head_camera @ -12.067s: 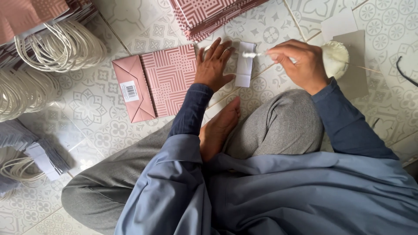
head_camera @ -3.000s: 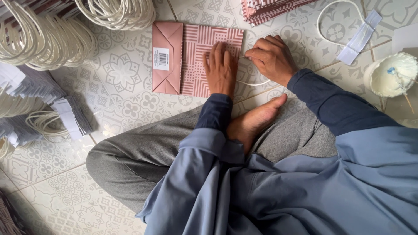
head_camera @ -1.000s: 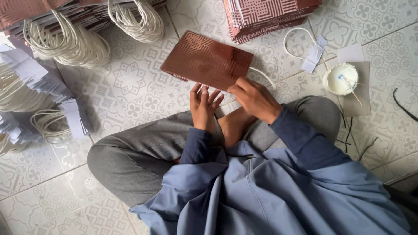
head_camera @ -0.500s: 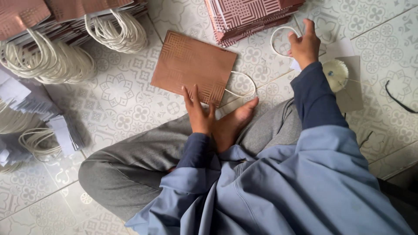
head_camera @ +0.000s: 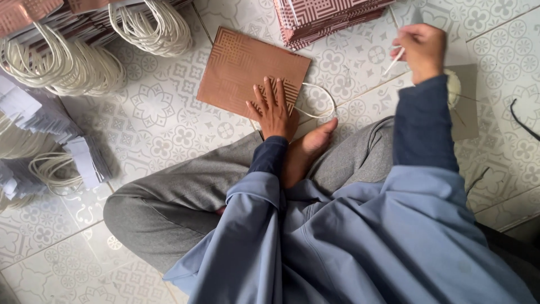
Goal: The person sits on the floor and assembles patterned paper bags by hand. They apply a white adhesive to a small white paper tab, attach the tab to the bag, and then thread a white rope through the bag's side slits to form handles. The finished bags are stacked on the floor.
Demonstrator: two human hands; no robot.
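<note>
A flat brown paper bag [head_camera: 247,73] with a geometric line pattern lies on the patterned tile floor [head_camera: 163,124], just ahead of the person's folded legs. The left hand [head_camera: 274,107] rests flat on the bag's near corner, fingers spread, palm down. A white cord loop [head_camera: 318,101] pokes out from the bag's edge beside that hand, near a bare foot [head_camera: 309,149]. The right hand [head_camera: 423,49] is raised off the floor to the right, fingers pinched around a thin white stick [head_camera: 394,61]; slightly blurred. Just below that hand a small round white pot [head_camera: 453,87] sits on a grey card [head_camera: 467,112]. Beyond the bag, a stack of folded patterned bags [head_camera: 326,17] lies at the top. To the left, bundles of white cord handles [head_camera: 62,65] and stacks of white paper strips [head_camera: 34,112] lie on the floor.
</note>
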